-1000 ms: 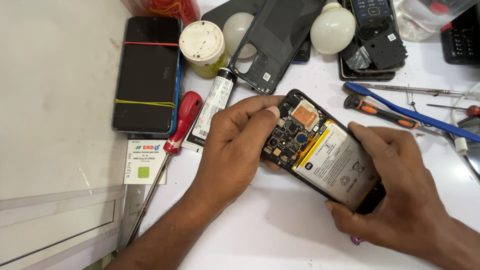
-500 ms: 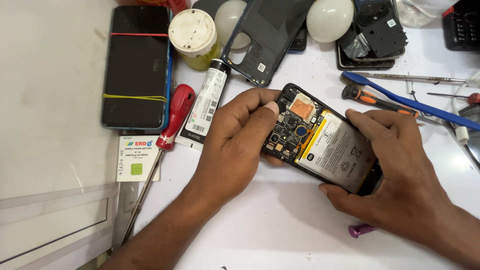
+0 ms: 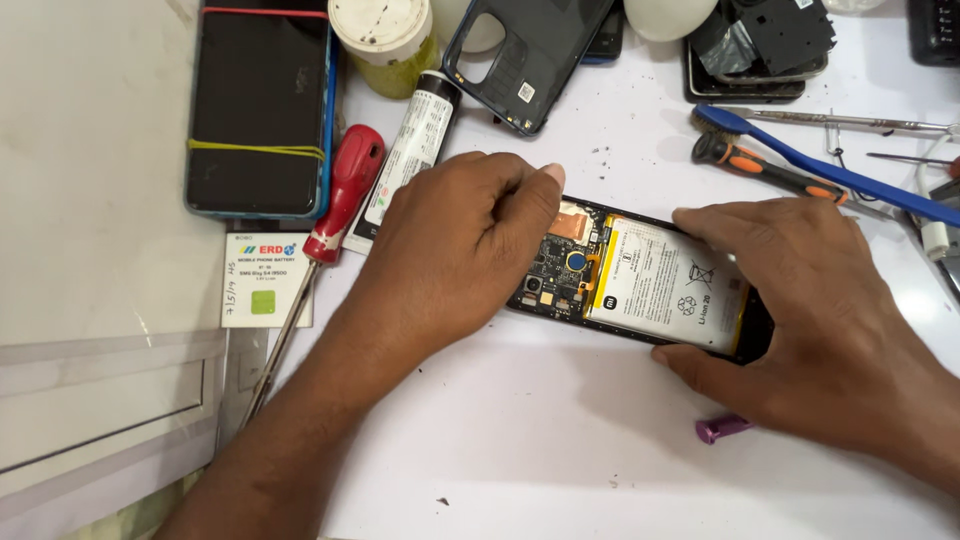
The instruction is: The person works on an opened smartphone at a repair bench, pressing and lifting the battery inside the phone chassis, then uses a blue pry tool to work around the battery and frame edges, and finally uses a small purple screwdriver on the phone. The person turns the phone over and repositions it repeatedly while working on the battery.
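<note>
An opened phone [image 3: 620,275] lies back-side up on the white table, showing its circuit board [image 3: 560,265] and a white battery [image 3: 665,283]. My left hand [image 3: 455,235] rests fisted over the phone's top end, thumb pressed near the copper patch. My right hand [image 3: 800,310] grips the phone's lower end, fingers across the far edge and thumb on the near edge. Whether a small tool sits in the left fingers is hidden.
A dark back cover [image 3: 525,55], a red-handled screwdriver [image 3: 330,215], a glue tube [image 3: 405,155], a jar [image 3: 385,40], a banded phone [image 3: 260,105], a boxed battery [image 3: 265,280], a blue toothbrush [image 3: 830,170], an orange-black screwdriver [image 3: 765,170], tweezers [image 3: 850,120], a purple pick [image 3: 722,428].
The phone has turned from tilted to nearly level and now lies flat on the table. Both hands stayed on it, the right hand sliding along its lower end.
</note>
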`<state>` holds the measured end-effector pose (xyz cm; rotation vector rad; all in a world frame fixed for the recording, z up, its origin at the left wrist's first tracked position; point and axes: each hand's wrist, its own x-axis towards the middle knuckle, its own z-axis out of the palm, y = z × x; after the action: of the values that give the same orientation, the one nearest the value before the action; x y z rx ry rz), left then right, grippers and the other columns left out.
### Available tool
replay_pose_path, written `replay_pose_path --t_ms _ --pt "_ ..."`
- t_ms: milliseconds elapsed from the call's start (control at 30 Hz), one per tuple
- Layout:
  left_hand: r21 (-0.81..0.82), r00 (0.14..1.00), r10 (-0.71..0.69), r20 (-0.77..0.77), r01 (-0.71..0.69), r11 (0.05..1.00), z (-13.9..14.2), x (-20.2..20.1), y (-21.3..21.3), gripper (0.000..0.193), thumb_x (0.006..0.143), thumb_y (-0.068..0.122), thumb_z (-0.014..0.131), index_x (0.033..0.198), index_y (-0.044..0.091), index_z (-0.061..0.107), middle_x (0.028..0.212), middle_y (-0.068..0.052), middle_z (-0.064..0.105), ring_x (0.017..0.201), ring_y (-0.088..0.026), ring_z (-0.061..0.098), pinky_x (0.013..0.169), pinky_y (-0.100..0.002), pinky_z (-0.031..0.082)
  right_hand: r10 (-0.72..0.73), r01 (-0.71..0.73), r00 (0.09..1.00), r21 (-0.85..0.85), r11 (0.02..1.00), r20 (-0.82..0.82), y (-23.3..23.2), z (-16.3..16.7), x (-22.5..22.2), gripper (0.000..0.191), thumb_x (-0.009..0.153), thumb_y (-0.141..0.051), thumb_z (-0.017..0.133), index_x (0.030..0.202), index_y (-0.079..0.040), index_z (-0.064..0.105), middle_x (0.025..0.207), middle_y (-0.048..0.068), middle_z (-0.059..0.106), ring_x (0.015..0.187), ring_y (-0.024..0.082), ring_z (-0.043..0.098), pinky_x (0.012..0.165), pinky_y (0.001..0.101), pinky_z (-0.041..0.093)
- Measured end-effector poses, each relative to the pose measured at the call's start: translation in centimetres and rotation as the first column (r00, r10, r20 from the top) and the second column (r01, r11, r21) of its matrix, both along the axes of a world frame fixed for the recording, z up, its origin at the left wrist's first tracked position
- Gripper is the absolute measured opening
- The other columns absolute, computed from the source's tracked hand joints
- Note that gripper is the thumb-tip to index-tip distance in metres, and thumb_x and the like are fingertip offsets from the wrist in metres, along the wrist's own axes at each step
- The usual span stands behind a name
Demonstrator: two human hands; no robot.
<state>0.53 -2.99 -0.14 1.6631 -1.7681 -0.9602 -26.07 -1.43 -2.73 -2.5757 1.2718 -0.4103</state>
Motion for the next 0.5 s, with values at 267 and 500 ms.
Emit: replay_pose_path --t_ms 267,500 --pt "0.056 0.999 -0.04 0.016 0.039 0.998 0.02 -0.18 0.19 0.04 0.096 0.035 0.056 0.083 0.0 0.069 0.058 -0.01 0.067 0.047 -0.018 0.062 0.047 -0.04 0.048 0.055 -0.052 0.996 0.034 0.998 -0.076 -0.63 0.29 -0.65 0.097 0.057 -0.043 0.09 0.139 -0.002 0.058 0.122 0.015 0.067 0.115 0.033 0.06 0.098 0.0473 0.043" --pt "0.014 0.995 -0.059 0.082 0.059 0.998 -0.51 -0.07 0.43 0.038 0.098 0.035 0.058 0.084 0.002 0.07 0.062 -0.011 0.069 0.051 -0.022 0.066 0.052 -0.04 0.049 0.073 -0.056 0.986 0.111 0.992 -0.151 -0.94 0.72 -0.79 0.097 0.056 -0.047 0.09 0.137 -0.005 0.058 0.124 0.014 0.068 0.114 0.03 0.06 0.098 0.0484 0.043"
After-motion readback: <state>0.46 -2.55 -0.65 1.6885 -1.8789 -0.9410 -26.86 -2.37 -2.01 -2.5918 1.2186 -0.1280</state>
